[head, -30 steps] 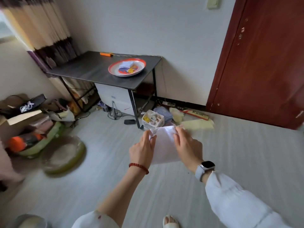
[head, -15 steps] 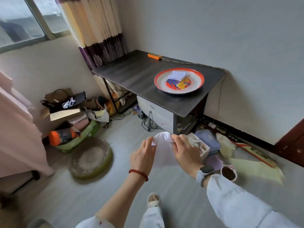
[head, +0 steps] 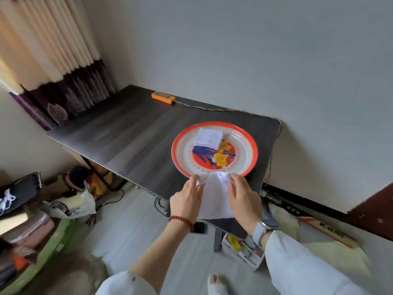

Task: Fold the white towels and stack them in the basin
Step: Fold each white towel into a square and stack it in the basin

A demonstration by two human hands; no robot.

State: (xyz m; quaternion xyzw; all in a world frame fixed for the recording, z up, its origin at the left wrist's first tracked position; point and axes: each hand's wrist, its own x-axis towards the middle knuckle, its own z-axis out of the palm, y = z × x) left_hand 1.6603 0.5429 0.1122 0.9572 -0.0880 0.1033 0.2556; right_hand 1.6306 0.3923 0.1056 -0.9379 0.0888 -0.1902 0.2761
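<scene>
2 hands, the left hand and right hand, pinch the soft, light white towel by its top corners beside the basin; 1 folded towel lies inside.

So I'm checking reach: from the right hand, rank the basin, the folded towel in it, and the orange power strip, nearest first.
1. basin: near rim just beyond the right hand.
2. folded towel: far side of the basin.
3. orange power strip: table's back edge, farthest.

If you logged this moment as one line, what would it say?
left hand: pinches towel | right hand: pinches towel | towel: hanging at table edge | basin: one folded towel inside
</scene>
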